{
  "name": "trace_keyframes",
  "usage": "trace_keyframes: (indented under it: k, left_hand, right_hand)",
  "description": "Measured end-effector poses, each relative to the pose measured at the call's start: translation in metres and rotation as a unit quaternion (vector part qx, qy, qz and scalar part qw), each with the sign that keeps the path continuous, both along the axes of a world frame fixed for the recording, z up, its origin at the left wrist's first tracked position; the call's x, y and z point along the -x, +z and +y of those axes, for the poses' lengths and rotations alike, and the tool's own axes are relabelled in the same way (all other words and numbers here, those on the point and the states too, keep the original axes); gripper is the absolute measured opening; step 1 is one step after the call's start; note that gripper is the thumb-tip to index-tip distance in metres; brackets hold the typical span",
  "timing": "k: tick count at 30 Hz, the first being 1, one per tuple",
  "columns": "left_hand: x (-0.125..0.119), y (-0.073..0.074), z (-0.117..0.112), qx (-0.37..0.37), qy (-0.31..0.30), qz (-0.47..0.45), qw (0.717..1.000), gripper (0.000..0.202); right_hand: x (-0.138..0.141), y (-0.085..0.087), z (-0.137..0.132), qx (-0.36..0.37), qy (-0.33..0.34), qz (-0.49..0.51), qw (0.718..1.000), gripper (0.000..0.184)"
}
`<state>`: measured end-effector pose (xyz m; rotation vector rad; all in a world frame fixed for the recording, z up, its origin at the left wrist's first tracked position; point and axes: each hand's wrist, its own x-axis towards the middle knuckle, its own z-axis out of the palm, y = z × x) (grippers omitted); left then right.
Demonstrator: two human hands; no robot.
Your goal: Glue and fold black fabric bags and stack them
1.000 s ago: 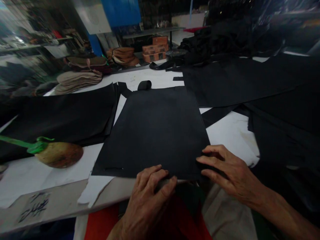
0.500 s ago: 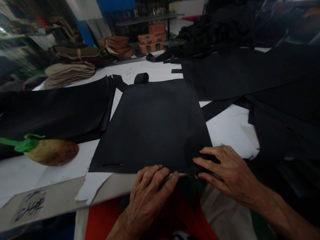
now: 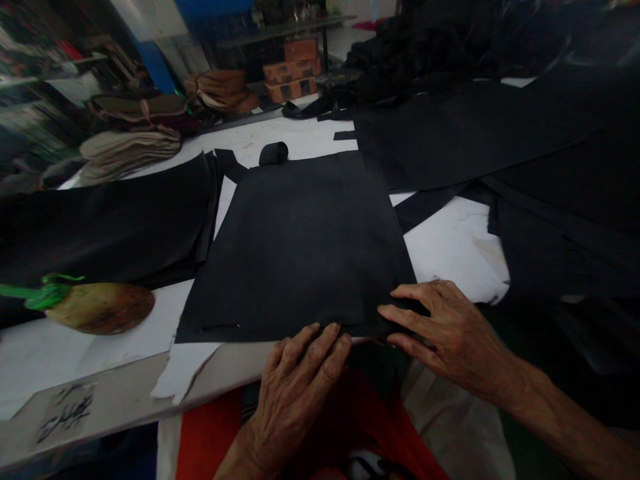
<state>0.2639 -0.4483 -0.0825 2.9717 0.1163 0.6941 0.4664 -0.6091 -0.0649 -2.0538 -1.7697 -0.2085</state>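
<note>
Black panel (image 3: 295,247) lies flat on the counter (image 3: 235,363), directly in front of the wearer, near edge along the counter's front. Faint straight line runs down its right part, far edge to near. Short dark slit (image 3: 220,327) by the near left corner; torn white scrap (image 3: 185,370) sticks out below that corner and over the counter's edge.

Left hand (image 3: 303,373): back up, fingers together and bent, tips at the panel's near edge, right of its middle. Right hand (image 3: 447,327): fingers spread over the near right corner, tips on the black material, thumb lowest, at the edge. Cannot tell whether either grip pinches the panel or merely presses on it; the undersides are hidden.

Left of panel: black stack (image 3: 120,220), several layers showing at its right end. Nearer, a rounded yellow-brown object (image 3: 100,308), perhaps a gourd, with green wrapping at its left end. Beyond the panel's far edge, a curled black strap (image 3: 274,153).

Right: bare white sheeting (image 3: 453,247) beside the panel, then broad black pieces (image 3: 440,133), overlapping.

Far side: grey-brown stack (image 3: 130,150), brown bundle (image 3: 223,90), reddish boxes (image 3: 293,70) piled up. Dark handwritten marks (image 3: 67,417) on the counter's front, left.
</note>
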Motion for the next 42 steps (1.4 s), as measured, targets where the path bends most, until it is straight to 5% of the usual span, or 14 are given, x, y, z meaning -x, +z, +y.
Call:
trace_keyframes:
  k: [19,42]
  left_hand:
    - [-0.004,0.002,0.002,0.008,-0.040,-0.021,0.999,0.034]
    - [-0.010,0.007,-0.002,0.002,-0.018,-0.013,1.000,0.030]
  right_hand:
    - [0.011,-0.007,0.001,-0.022,-0.006,-0.013,1.000,0.030]
    - [0.018,-0.011,0.006,-0.029,-0.027,-0.012,0.999,0.035]
